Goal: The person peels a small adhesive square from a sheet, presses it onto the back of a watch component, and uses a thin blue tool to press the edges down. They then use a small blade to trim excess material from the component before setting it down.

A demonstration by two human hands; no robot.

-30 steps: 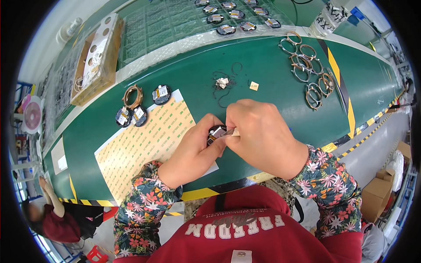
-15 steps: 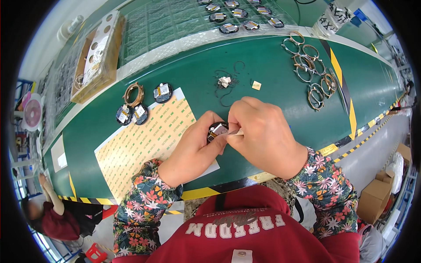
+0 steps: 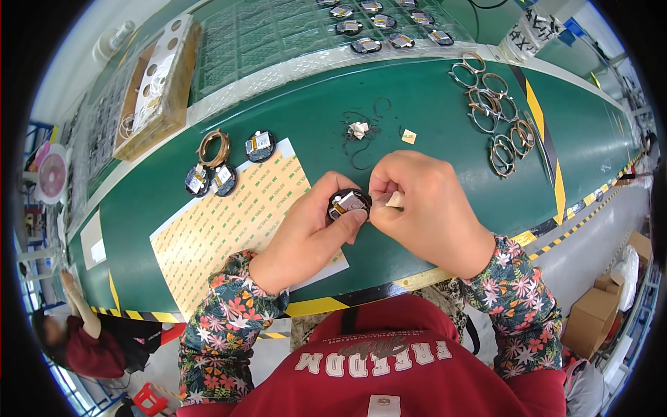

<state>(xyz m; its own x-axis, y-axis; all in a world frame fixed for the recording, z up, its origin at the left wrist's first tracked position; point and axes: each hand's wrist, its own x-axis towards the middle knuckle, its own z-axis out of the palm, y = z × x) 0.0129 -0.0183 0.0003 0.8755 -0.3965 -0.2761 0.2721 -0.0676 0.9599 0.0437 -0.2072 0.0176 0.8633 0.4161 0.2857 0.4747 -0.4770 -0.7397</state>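
Observation:
My left hand pinches a round black watch module by its edge, with the thumb over its lower right part. A silvery rectangular part and an orange-gold strip show on its upper face. Just right of the module, my right hand is closed, fingers curled, around a small cream-coloured scrap. The scrap pokes out between thumb and fingers, and the rest of it is hidden. Partly beneath my left forearm lies a cream sheet printed with small green marks.
More watch modules and a bronze ring case sit at left. Beyond my hands lie black strands with crumpled white scraps and a small cream square. Several metal watch rings lie at right. Behind stand a clear tray and a box.
My right hand has drawn a little to the right, off the module, with the cream scrap now showing in its grip. More of the module's face is uncovered. My left hand stays nearly still.

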